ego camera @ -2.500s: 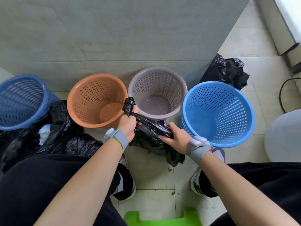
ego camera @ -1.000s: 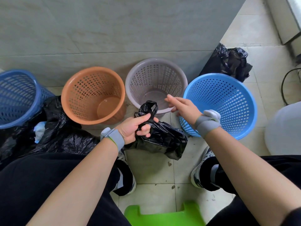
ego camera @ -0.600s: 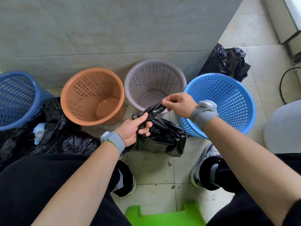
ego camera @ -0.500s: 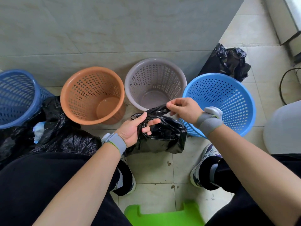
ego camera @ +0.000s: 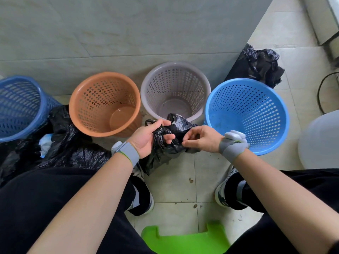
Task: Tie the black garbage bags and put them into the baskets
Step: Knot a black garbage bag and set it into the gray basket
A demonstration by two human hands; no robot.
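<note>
a person sits over a tiled floor [ego camera: 176, 184] and works on a small black garbage bag [ego camera: 165, 143]. the bag hangs just in front of the grey basket [ego camera: 176, 88], low over the floor, and is not in any basket. the left hand [ego camera: 146, 136] is closed around the bunched top of the bag, with the thumb and fingers wrapped around the gathered neck. a little loop of black plastic sticks out past the fingers on the orange basket's side. the right hand [ego camera: 200, 139] pinches a fold of the same bag with its fingertips, on the side toward the light blue basket. both hands are close together, with the bag between them. each wrist has a grey band on it.

the grey basket stands by the wall [ego camera: 128, 33]. the orange basket [ego camera: 104, 103] is just beside the grey basket on the left. the light blue basket [ego camera: 247, 114] is just beside the grey basket on the right. a dark blue basket [ego camera: 20, 107] stands farther left, past the orange one. all four look empty inside.

a pile of black bags [ego camera: 64, 143] lies on the floor left of the grey basket, in front of the orange and dark blue ones. another black bag [ego camera: 260, 65] sits behind the light blue basket. a green stool [ego camera: 183, 239] is near the person, between the two shoes.
</note>
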